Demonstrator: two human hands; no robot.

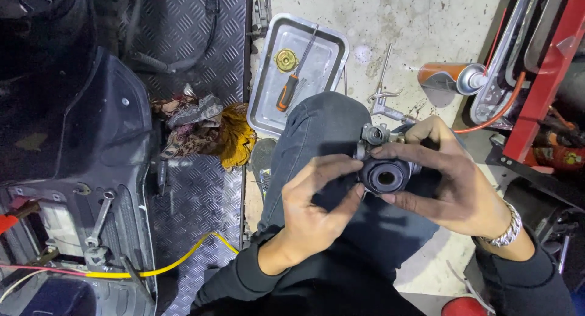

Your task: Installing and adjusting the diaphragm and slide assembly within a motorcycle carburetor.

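Observation:
Both my hands hold a small grey metal engine part with a round black rubber collar (pixel 385 173) above my knee. My right hand (pixel 448 182) cups it from the right, thumb and fingers wrapped around the body. My left hand (pixel 314 200) pinches the rubber collar's left edge with fingertips and thumb. A metal bracelet sits on my right wrist.
A metal tray (pixel 268 90) on the concrete floor holds an orange-handled screwdriver (pixel 292 84) and a brass cap (pixel 286 60). Rags (pixel 207 127) lie on checker-plate. A spray can (pixel 451 78), a metal tool (pixel 384 96), a wrench (pixel 100 218), yellow cable (pixel 183 261) and red frame (pixel 542 78) surround me.

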